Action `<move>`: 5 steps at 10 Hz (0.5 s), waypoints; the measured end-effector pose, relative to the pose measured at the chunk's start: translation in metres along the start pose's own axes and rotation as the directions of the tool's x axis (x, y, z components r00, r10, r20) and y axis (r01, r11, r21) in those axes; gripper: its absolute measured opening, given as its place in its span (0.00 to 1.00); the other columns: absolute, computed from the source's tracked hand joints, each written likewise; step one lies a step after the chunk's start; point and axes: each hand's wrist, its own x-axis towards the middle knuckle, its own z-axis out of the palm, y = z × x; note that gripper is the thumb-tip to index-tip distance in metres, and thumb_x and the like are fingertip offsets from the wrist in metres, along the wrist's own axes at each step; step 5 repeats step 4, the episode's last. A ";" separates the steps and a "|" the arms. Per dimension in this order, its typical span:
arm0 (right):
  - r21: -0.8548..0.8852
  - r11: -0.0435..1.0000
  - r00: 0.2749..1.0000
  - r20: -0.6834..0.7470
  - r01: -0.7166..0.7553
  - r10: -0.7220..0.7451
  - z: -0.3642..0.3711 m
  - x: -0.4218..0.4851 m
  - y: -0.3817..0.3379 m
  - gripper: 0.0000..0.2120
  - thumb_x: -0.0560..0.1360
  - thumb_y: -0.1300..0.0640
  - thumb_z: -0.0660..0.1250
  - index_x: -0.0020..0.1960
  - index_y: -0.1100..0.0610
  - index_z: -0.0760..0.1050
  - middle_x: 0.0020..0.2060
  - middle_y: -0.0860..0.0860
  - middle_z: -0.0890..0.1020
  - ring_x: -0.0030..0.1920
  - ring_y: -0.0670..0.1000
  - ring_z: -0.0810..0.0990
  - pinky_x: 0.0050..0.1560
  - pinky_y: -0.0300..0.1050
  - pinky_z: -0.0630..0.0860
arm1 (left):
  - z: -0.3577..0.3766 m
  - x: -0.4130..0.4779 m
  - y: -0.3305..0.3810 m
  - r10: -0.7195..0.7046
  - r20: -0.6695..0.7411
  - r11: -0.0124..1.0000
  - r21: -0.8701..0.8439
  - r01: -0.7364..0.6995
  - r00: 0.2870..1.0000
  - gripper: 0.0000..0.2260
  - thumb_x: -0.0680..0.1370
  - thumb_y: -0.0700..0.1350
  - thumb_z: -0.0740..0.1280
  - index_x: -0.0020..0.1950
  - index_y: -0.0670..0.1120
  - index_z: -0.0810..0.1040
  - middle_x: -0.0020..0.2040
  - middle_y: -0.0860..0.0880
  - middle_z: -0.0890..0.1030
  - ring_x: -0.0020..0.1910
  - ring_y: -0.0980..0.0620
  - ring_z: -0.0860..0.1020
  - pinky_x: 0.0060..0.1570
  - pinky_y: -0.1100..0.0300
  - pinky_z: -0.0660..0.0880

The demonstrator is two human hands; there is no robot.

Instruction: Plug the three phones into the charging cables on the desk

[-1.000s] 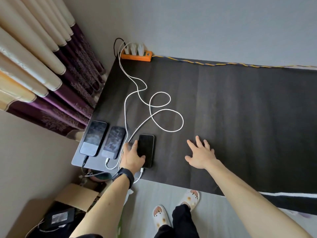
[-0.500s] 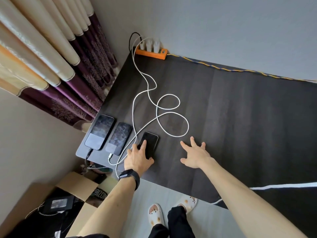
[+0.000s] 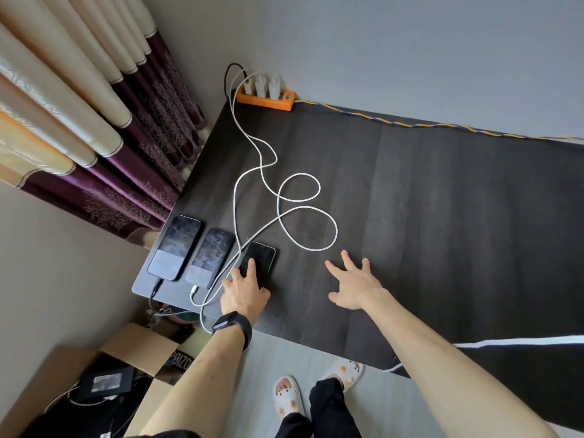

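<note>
Three phones lie side by side at the near left corner of the dark desk (image 3: 410,216). The left phone (image 3: 175,246) has a black cable in its near end. The middle phone (image 3: 210,257) has a white plug in its near end. My left hand (image 3: 243,290) lies flat on the near half of the right phone (image 3: 259,256), fingers spread over the screen; its port is hidden under my hand. White charging cables (image 3: 303,213) loop across the desk from the orange power strip (image 3: 265,101). My right hand (image 3: 354,286) hovers open, fingers spread, to the right of the phones.
Curtains (image 3: 94,121) hang left of the desk. An open cardboard box (image 3: 142,346) and a black adapter (image 3: 104,384) sit on the floor below the desk corner. A braided yellow-blue cord (image 3: 410,124) runs along the wall. My slippered feet (image 3: 287,396) stand at the desk's front edge.
My left hand slid further up onto the right phone, which now lies slightly tilted. My right hand shifted a little left with its fingers spread wider.
</note>
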 end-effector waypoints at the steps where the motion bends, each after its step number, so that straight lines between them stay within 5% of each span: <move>1: 0.008 1.000 1.000 -0.010 0.005 -0.005 0.000 -0.001 0.003 0.37 0.80 0.46 0.62 0.81 0.37 0.43 0.81 0.45 0.36 0.80 0.67 0.38 0.72 0.65 0.68 | 0.001 0.001 -0.001 0.002 0.005 1.000 0.001 -0.002 1.000 0.34 0.77 0.53 0.64 0.80 0.54 0.53 0.71 0.43 0.65 0.66 0.38 0.66 0.54 0.46 0.75; 3: 0.041 0.999 1.000 -0.022 0.019 -0.018 -0.002 -0.005 0.009 0.35 0.80 0.44 0.62 0.81 0.38 0.47 0.82 0.45 0.39 0.81 0.63 0.40 0.74 0.65 0.64 | 0.001 -0.005 0.006 -0.012 0.005 0.996 0.088 0.012 1.000 0.32 0.78 0.53 0.60 0.80 0.51 0.51 0.72 0.42 0.63 0.68 0.39 0.66 0.55 0.47 0.74; 5: 0.133 0.991 0.997 -0.074 -0.028 0.038 -0.002 -0.015 0.033 0.32 0.80 0.43 0.60 0.81 0.41 0.52 0.83 0.47 0.45 0.82 0.57 0.48 0.75 0.64 0.62 | 0.002 -0.013 0.023 0.048 -0.064 0.981 0.189 -0.035 0.997 0.28 0.77 0.50 0.60 0.76 0.47 0.61 0.69 0.44 0.66 0.68 0.41 0.66 0.59 0.48 0.72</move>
